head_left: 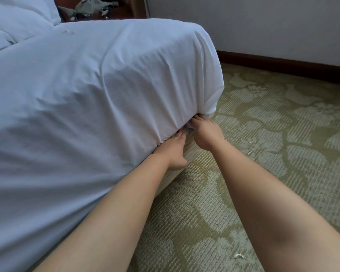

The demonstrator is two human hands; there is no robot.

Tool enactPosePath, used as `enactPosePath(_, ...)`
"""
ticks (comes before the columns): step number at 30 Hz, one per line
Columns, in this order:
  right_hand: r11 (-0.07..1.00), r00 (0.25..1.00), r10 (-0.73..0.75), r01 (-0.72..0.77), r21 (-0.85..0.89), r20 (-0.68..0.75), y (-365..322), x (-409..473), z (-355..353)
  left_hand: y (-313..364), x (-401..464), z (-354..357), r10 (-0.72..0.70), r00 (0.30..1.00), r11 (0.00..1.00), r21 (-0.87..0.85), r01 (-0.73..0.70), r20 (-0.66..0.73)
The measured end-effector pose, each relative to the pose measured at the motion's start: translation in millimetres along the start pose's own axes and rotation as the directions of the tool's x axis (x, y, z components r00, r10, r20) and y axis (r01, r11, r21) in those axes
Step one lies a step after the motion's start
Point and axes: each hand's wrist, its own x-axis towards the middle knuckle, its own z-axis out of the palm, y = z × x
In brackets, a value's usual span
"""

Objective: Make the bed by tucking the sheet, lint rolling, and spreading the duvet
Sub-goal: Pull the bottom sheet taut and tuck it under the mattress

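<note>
White sheet (110,91) taut over mattress corner; both hands (173,148) (206,132) w/ fingertips hidden beneath hem, grip unclear.

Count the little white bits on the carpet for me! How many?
3 that I can see: one scrap near the bottom edge, and two tiny ones right of the right arm. More may hide under the arms.

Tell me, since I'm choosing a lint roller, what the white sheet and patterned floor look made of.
White bed sheet: looks like thin woven cotton or blend, matte; soft creases. Green floral patterned floor: looks like low-pile carpet, matte; ribbed texture.
</note>
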Motion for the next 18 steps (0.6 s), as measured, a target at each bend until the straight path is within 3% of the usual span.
enactPosePath(3,0.973,0.963,0.192,-0.163,0.161,-0.187,1.2,-7.9,-2.8,0.5,0.0,1.1,-0.01,1.0,1.0,0.006,0.01,-0.002)
enactPosePath(6,0.917,0.92,0.369,-0.335,0.217,-0.136,1.3,-17.7,1.6,1.5,-1.1,-0.7,-0.014,1.0,1.0,-0.02,0.014,0.01)
enactPosePath(9,0.924,0.949,0.313,-0.294,0.245,-0.042,2.4,-28.6,5.5,1.8,-1.2,-2.0,-0.014,1.0,0.999,-0.044,0.014,0.012)
enactPosePath(14,0.887,0.953,0.298,-0.255,0.384,-0.057,-2.1,-36.9,11.3,-3.4,0.7,2.3,0.006,1.0,0.999,-0.041,-0.006,0.003)
enactPosePath(18,0.912,0.96,0.279,-0.26,0.318,-0.015,-9.5,-40.9,12.9,-4.2,3.9,1.2,0.017,1.0,0.999,-0.043,-0.018,-0.015)
